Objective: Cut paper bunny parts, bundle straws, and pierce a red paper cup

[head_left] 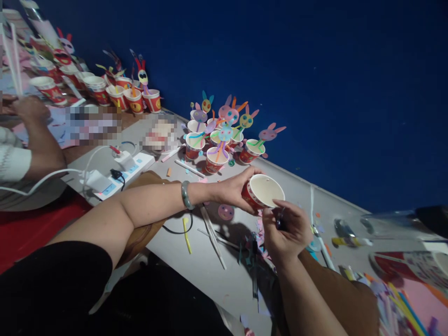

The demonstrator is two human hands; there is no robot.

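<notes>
My left hand (235,190), with a bracelet at its wrist, is wrapped round a red paper cup (266,190) whose white inside faces up and toward me. Close against the cup's near rim is my right hand (287,229), its fingers curled together. A small dark, shiny bit shows between those fingers, but its kind is hidden. Below the cup a round pink paper face (226,212) lies on the table (196,275). White straws (213,238) and a yellow bent straw (187,235) lie nearby.
Several paper cups with rabbit figures (217,159) stand along the blue wall. A power strip (126,176) with plugged-in chargers lies left. Another person's hand (33,109) is at far left, near more cups (151,100). Coloured straws (408,308) and a red-and-white cup (408,268) lie right.
</notes>
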